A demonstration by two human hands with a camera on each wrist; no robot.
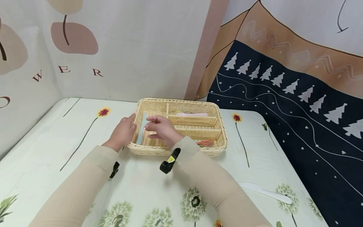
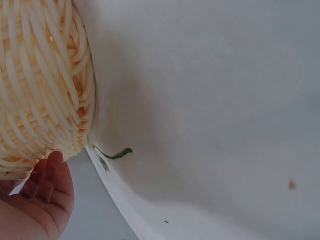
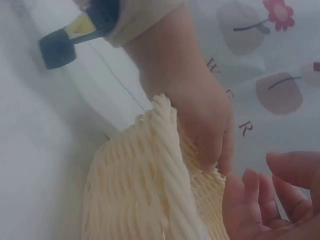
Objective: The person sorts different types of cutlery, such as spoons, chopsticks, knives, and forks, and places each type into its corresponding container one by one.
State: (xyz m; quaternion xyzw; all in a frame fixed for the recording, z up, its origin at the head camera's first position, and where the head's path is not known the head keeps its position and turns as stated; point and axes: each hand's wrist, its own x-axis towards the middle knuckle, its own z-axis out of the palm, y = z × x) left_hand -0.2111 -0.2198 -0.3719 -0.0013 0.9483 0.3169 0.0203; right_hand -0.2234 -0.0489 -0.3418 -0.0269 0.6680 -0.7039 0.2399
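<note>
A woven basket (image 1: 181, 152) with several compartments stands on the table. My left hand (image 1: 122, 132) grips its left rim, thumb over the edge and fingers against the outer wall; the left wrist view shows the fingers (image 2: 59, 185) by the weave. Over the left compartment hovers my right hand (image 1: 163, 128), its fingers loosely bent and apart, with nothing seen between them. Beside its fingertips a light blue flat utensil (image 1: 141, 129) lies along the left wall. A pink utensil (image 1: 191, 114) is in the back compartment and an orange fork (image 1: 205, 143) in the front one.
A white plastic knife (image 1: 266, 192) lies on the flower-patterned tablecloth (image 1: 147, 192) at the right, partly beside my right sleeve. Behind the table hang a pale printed cloth (image 1: 147, 47) and a dark cloth with white trees (image 1: 283, 104).
</note>
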